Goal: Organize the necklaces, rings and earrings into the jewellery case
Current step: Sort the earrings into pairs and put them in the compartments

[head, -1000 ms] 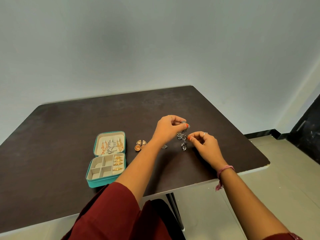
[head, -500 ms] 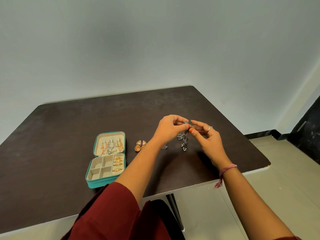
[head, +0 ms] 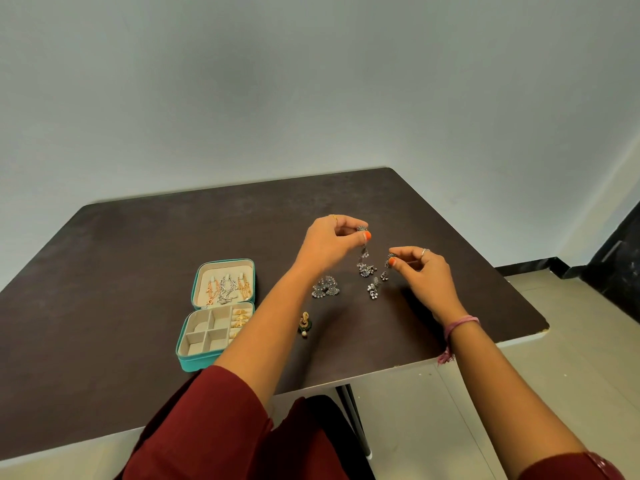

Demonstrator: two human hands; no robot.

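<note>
two silver dangling earrings are up off the surface, one in each of your hands. your left hand pinches the top of the longer silver earring between thumb and fingertips, so it hangs straight down, long axis vertical, its lower cluster just above the dark surface. your right hand is closed in the same pinch on a second silver earring, held lower and just beside the first; the two look apart now, though whether their dangles touch is too fine to tell.

the jewellery case lies open well to your left, nearer your left hand, with your left forearm crossing over its near right corner. its lid holds hanging chains, the right-hand slots of the base hold gold pieces, and the square compartments on its left look empty. so the coming move, as i judge it, runs leftward and toward you, and the left hand has the shorter path.

between hands and case sit a pair of silver fan earrings and, closer to you, a gold and green earring; a small beaded silver piece lies under the hanging ones. carry high enough to clear these. the far half of the surface is bare, and the right edge is close beyond your right wrist.
</note>
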